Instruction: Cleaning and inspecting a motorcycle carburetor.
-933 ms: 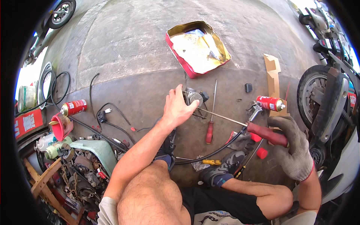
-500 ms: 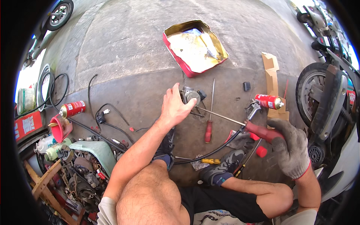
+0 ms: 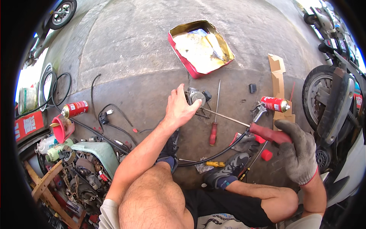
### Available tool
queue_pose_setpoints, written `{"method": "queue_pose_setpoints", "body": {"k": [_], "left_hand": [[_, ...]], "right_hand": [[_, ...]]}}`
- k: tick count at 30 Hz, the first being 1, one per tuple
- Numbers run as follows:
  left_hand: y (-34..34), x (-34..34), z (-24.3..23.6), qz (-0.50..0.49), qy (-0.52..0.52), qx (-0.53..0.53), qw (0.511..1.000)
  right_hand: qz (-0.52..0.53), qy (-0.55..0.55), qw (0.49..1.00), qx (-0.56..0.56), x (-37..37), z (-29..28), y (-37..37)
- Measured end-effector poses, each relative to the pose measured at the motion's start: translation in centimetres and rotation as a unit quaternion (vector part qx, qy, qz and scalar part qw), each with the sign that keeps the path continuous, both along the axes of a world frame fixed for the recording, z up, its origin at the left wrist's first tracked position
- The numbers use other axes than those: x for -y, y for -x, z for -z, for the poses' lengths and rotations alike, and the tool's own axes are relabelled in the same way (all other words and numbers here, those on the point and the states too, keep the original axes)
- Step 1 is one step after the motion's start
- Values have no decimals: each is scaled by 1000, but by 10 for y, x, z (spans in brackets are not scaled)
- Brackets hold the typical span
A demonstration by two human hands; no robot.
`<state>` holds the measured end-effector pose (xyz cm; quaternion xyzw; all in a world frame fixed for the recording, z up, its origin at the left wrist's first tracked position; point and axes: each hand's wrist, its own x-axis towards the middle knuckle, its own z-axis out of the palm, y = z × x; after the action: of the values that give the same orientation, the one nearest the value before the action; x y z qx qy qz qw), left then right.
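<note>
Mostly what I can't make out sits under my left hand (image 3: 179, 108): it covers part of the small metal carburettor (image 3: 195, 95) on the concrete floor (image 3: 133, 49), so I can't see its near side, or how firmly I have it. That bare hand is loosely curled, fingers bent over the part and thumb raised, touching it from the left. My right hand (image 3: 299, 152), in a grey knitted glove, is closed around the red handle of a long screwdriver (image 3: 267, 133); the thin shaft runs up and left, and its tip meets the carburettor just beside my left fingers. Whether the tip sits in a slot or only rests there is too small to tell.

A second red-handled screwdriver (image 3: 214, 122) lies on the floor just right of the carburettor. A red spray can (image 3: 275, 104) lies on a cardboard strip (image 3: 278, 72) near my gloved hand. A red tin tray (image 3: 201, 47) sits well beyond, farther up the floor. A scooter wheel (image 3: 318, 95) is cut off at the right rim, and the engine clutter at lower left blurs into the dark edge
</note>
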<state>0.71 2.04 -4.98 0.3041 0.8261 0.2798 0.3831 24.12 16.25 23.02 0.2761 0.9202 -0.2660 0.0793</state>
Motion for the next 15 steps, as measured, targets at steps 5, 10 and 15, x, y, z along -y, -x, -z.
{"method": "queue_pose_setpoints", "body": {"k": [5, 10, 15], "left_hand": [[-2, 1, 3, 0, 0, -13, 1000], [-2, 0, 0, 1, 1, -4, 1000], [-1, 1, 1, 3, 2, 1, 1000]], "right_hand": [[-13, -43, 999, 0, 2, -2, 2], [1, 1, 1000, -29, -3, -2, 7], [23, -17, 999, 36, -1, -1, 6]]}}
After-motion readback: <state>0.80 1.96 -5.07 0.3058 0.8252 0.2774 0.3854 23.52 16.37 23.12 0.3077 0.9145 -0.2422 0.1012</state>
